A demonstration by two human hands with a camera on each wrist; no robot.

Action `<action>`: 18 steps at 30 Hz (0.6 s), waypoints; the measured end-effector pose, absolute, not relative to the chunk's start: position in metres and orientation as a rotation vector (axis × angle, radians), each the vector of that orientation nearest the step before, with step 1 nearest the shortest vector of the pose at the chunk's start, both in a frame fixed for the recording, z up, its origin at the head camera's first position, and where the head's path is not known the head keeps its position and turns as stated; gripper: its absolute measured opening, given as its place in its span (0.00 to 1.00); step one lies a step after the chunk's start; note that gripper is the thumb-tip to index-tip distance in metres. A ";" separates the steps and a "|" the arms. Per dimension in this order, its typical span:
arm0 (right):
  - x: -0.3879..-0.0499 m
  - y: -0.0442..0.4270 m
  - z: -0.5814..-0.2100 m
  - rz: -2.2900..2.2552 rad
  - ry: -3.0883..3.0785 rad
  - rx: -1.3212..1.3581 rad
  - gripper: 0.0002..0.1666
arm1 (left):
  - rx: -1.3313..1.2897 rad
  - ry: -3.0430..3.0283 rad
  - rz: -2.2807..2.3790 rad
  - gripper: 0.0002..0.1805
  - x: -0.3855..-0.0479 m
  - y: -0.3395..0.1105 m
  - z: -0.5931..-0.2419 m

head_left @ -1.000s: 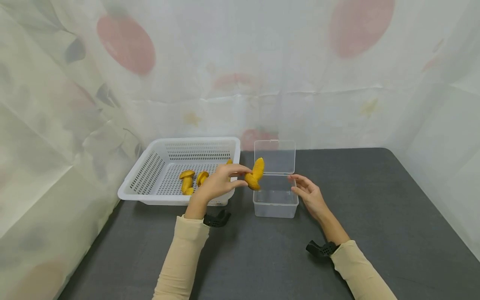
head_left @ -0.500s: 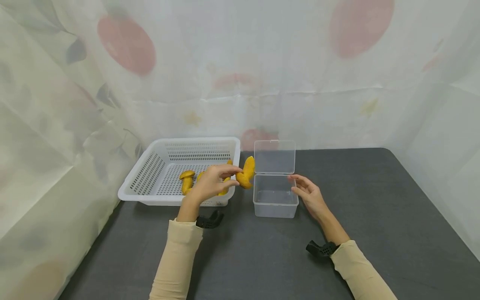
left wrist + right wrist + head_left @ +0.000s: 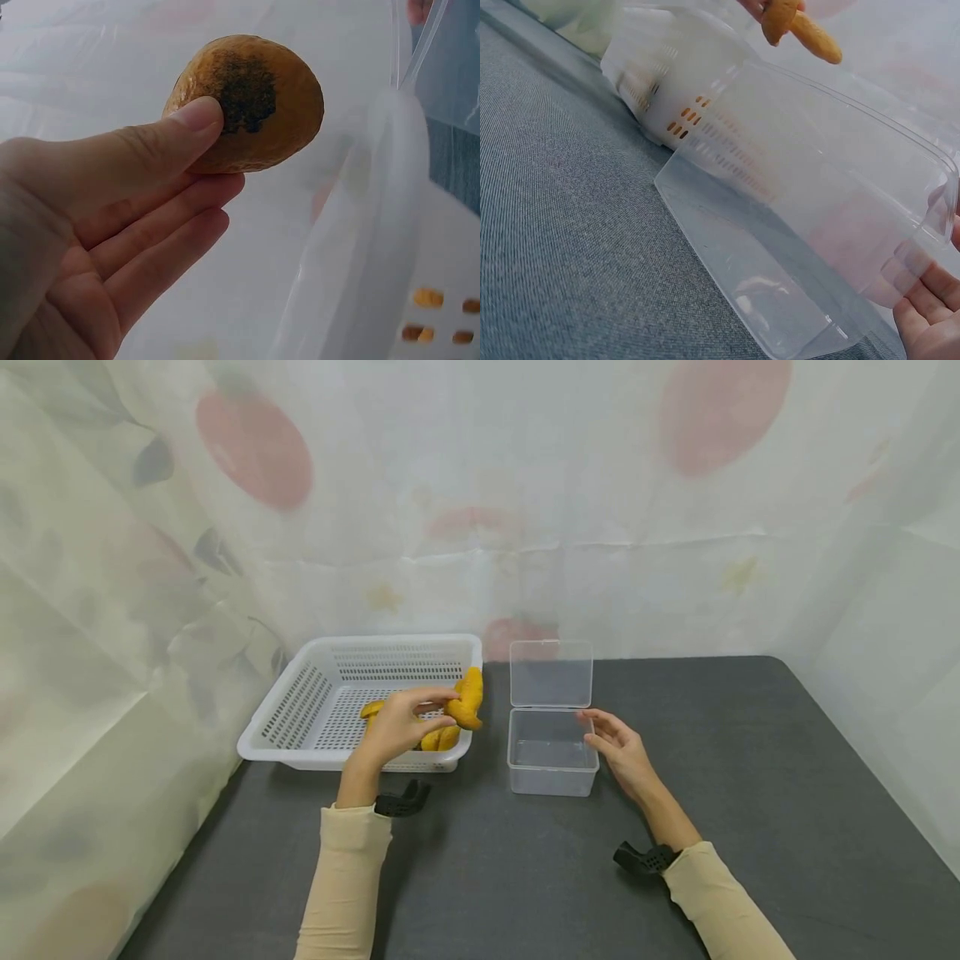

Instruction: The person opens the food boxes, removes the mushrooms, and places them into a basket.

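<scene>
In the head view, my left hand [image 3: 405,722] pinches a yellow-brown mushroom [image 3: 467,697] between thumb and fingers, above the right end of a white perforated basket [image 3: 258,745]. The left wrist view shows the dark-marked rounded cap of that mushroom [image 3: 292,112] under the thumb. Several other mushrooms [image 3: 438,739] lie in the basket, partly hidden by the left hand. To the right stands a clear plastic box [image 3: 553,781] with its lid [image 3: 551,672] raised at the back. My right hand [image 3: 622,752] touches the box's right side, fingers loosely bent.
The basket and box stand side by side on a dark grey table [image 3: 712,760], with a narrow gap between them. A printed white curtain [image 3: 600,527] hangs behind the table, and more sheeting borders both sides.
My left hand has moved left with the mushroom, from beside the clear box to over the basket's right end. The right hand has stayed at the box.
</scene>
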State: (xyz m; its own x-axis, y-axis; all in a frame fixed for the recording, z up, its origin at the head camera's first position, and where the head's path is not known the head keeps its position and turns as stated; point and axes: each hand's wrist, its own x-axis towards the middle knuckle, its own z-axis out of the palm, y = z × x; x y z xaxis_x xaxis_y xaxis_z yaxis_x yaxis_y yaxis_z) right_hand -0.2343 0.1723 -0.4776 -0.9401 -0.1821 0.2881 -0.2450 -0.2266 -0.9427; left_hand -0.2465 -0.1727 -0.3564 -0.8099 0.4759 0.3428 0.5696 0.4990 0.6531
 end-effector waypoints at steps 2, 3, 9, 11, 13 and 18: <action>-0.234 0.173 -0.478 2.372 -1.931 0.525 0.26 | -0.889 -2.608 -1.221 0.21 -0.246 -0.176 -0.357; -0.234 0.173 -0.478 2.371 -1.934 0.524 0.27 | -0.875 -2.604 -1.222 0.21 -0.246 -0.178 -0.358; -0.234 0.173 -0.478 2.366 -1.943 0.531 0.29 | -0.819 -2.583 -1.205 0.21 -0.247 -0.187 -0.363; -0.234 0.173 -0.478 2.365 -1.944 0.528 0.29 | -0.797 -2.583 -1.209 0.20 -0.248 -0.190 -0.365; -0.234 0.173 -0.478 2.366 -1.943 0.526 0.29 | -0.774 -2.587 -1.205 0.20 -0.249 -0.193 -0.367; -0.234 0.173 -0.478 2.367 -1.945 0.521 0.29 | -0.722 -2.602 -1.201 0.21 -0.251 -0.199 -0.373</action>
State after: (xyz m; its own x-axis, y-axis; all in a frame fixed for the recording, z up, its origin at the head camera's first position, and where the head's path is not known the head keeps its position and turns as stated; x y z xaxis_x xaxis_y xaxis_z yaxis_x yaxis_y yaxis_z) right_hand -0.2339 0.1729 -0.4777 -0.9433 -0.1837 0.2765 -0.2355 -0.2165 -0.9474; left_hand -0.2512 -0.1994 -0.3728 -0.8642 0.3513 0.3601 0.5020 0.5540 0.6642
